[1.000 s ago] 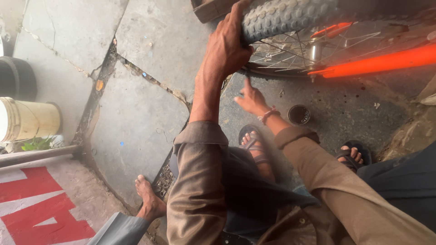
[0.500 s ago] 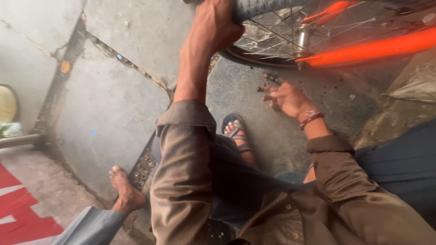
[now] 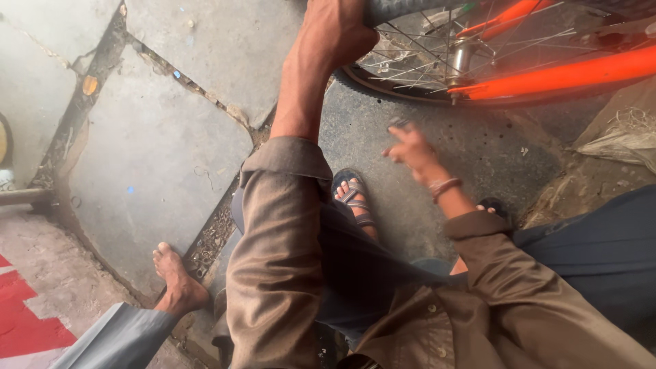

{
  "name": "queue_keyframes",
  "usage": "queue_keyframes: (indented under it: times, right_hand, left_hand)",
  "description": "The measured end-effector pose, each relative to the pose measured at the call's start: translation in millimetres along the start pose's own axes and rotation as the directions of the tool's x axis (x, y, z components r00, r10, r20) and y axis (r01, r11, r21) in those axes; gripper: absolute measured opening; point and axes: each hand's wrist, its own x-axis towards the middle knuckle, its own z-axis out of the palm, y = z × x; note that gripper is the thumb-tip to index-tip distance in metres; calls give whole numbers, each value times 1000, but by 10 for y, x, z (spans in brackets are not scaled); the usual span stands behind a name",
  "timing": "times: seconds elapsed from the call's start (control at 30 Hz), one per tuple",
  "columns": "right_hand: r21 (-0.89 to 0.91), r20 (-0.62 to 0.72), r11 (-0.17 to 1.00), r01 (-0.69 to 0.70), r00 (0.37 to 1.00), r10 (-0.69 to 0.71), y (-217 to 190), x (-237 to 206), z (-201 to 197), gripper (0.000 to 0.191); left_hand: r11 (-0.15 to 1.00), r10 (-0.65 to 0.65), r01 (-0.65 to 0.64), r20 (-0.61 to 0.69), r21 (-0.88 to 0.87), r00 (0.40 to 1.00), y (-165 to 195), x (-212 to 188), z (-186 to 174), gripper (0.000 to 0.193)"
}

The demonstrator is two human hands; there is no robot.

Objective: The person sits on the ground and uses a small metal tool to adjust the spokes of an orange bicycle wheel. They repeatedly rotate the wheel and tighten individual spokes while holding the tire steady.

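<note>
Cracked stone paving lies under everything. Ahead of both hands stands the wheel, its tyre running left to right — the left hand clamps the tyre's top, nearer by far. Below the rim, the right hand hovers, blurred, pinching a small dark object, beside the orange frame.

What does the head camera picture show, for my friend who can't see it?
Looking down, a person's left hand grips a bike tyre while the right hand, blurred, hovers over the stone ground below the wheel and orange frame. Another person's bare foot stands nearby.
</note>
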Motion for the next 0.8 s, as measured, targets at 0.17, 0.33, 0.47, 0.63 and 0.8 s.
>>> queue_keyframes:
  times: [0.17, 0.33, 0.47, 0.63, 0.8]
  right_hand:
    - [-791, 65, 604, 96, 995, -73, -49, 91, 450, 64]
    - [-872, -12, 485, 59, 990, -143, -530, 490, 633, 62]
    - [-917, 7, 390, 85, 980, -198, -551, 649, 730, 52]
    - [-961, 148, 214, 177, 979, -142, -294, 546, 519, 49]
    - [-892, 104, 418, 172, 978, -179, 60, 386, 490, 49]
  left_hand:
    - [992, -129, 129, 86, 2, 988, 50, -9, -37, 26]
    - [995, -92, 92, 18, -40, 996, 73, -45, -36, 38]
    - [993, -114, 114, 27, -17, 993, 57, -46, -16, 39]
    - [993, -86, 84, -14, -88, 996, 111, -96, -21, 52]
    - [995, -22, 11, -104, -102, 994, 124, -49, -43, 57]
